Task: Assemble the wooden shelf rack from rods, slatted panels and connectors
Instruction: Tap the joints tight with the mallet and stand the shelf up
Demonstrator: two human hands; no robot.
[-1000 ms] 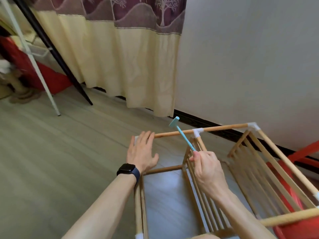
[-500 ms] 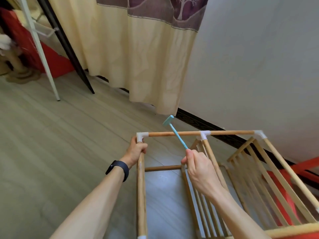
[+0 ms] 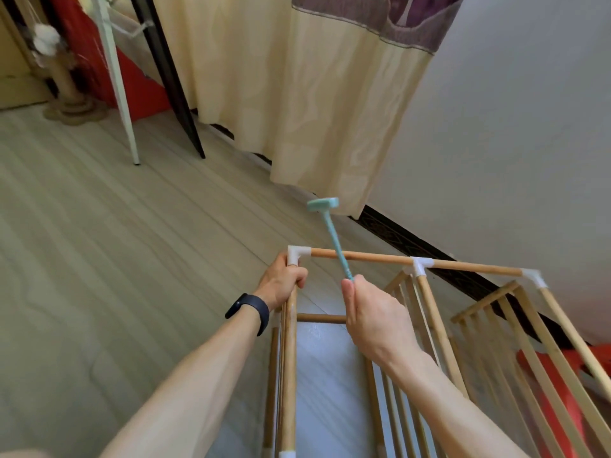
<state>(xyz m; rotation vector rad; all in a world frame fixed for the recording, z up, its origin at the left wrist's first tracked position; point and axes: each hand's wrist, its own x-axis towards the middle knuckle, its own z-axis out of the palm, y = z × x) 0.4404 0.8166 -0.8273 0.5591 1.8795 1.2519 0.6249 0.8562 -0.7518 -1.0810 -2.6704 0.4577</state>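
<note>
The wooden shelf rack (image 3: 433,328) lies on its side on the floor, with rods joined by white connectors and slatted panels (image 3: 525,355) inside. My left hand (image 3: 281,284) grips the near rod (image 3: 290,375) just below the white corner connector (image 3: 296,255). My right hand (image 3: 377,317) holds a small teal plastic hammer (image 3: 330,228) by its handle. The hammer head is raised above and beyond the top rod (image 3: 373,257), slightly right of the corner connector. A second connector (image 3: 420,266) and a third (image 3: 534,277) sit along that rod.
A cream curtain (image 3: 297,94) hangs at the back beside a white wall (image 3: 512,127) with a dark skirting board. White and black stand legs (image 3: 122,94) rise at the back left. Something red (image 3: 549,385) lies under the rack at the right. Pale wood floor (image 3: 115,242) spreads left.
My left hand went from lying flat over the corner to gripping the rod below the connector. The hammer head has risen higher and swung upright. The view has tilted down and left.
</note>
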